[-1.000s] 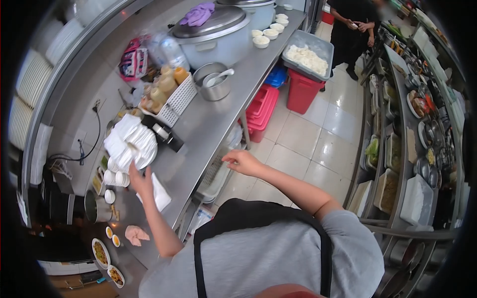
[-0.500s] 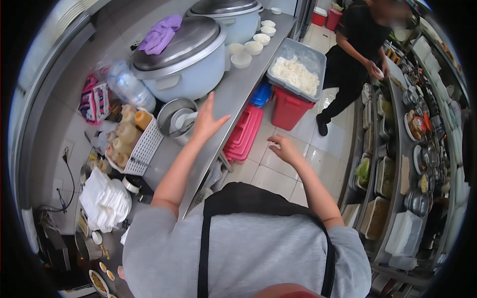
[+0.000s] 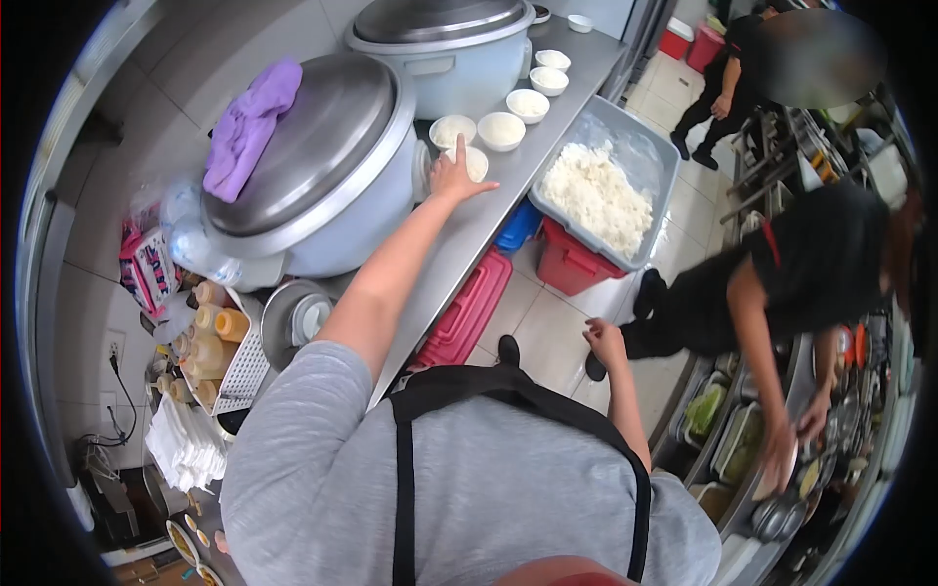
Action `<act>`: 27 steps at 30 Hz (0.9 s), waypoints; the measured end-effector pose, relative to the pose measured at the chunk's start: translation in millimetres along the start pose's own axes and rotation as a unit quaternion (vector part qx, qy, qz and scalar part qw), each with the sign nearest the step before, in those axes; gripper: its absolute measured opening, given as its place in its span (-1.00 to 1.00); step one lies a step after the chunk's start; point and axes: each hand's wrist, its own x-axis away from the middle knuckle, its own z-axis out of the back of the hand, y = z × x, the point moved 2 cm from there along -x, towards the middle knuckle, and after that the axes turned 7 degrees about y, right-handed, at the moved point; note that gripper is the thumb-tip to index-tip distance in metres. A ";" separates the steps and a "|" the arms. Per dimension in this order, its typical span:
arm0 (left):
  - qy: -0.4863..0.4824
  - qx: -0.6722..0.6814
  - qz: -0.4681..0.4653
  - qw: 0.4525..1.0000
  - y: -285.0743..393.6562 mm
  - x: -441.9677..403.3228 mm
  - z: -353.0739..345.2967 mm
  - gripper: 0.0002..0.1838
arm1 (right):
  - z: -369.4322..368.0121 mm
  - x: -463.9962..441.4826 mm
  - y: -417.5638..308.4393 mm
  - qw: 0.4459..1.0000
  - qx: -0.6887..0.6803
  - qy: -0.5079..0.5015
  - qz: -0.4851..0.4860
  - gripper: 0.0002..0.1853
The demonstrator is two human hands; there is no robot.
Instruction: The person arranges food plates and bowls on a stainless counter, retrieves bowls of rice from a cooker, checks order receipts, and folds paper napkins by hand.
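My left hand (image 3: pixel 456 183) reaches over the counter with its fingers spread at the nearest small white bowl of rice (image 3: pixel 477 164). The fingers cover part of that bowl; whether they touch its rim is unclear. Beside it stand another rice bowl (image 3: pixel 452 131) and a third one (image 3: pixel 501 131), with several more in a row behind. Low over the floor, my right hand (image 3: pixel 605 342) has its fingers curled together, and nothing shows in it. A grey tub (image 3: pixel 663 200) of white rice (image 3: pixel 598 200) sits on a red bin (image 3: pixel 570 262) to the right of the counter.
Large rice cookers (image 3: pixel 322 156) line the counter; a purple cloth (image 3: pixel 252 127) lies on one lid. A metal pot (image 3: pixel 283 317) and a white basket (image 3: pixel 242 376) of bottles stand nearer. One co-worker (image 3: pixel 811 264) bends over the right-hand station; another person (image 3: pixel 728 83) stands farther back.
My left hand has moved forward along the counter, from above the metal pot to the rice bowls. My right hand has shifted right and nearer my body. A co-worker has come closer on the right.
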 end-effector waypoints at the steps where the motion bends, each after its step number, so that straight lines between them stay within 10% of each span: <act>1: -0.043 -0.005 0.042 0.998 -2.6 -13.4 -5.0 0.43 | 2.9 -31.3 -6.7 0.999 -0.006 -0.010 0.041 -0.70; 6: -0.133 -0.075 0.103 0.983 -2.7 -54.0 -27.8 0.42 | 0.7 -179.1 -70.5 0.982 -0.063 0.016 0.177 -0.70; 17: -0.112 0.078 0.071 0.988 23.0 53.8 11.9 0.30 | -59.3 -365.9 -273.0 0.961 0.074 0.079 0.256 0.19; 24: -0.030 0.118 0.230 0.966 -18.5 205.1 103.2 0.24 | -100.7 -400.1 -271.5 0.896 0.108 0.150 0.403 0.02; 27: 0.020 0.138 0.332 0.933 -36.3 277.6 145.7 0.21 | -92.3 -397.9 -271.4 0.932 0.115 0.116 0.324 0.12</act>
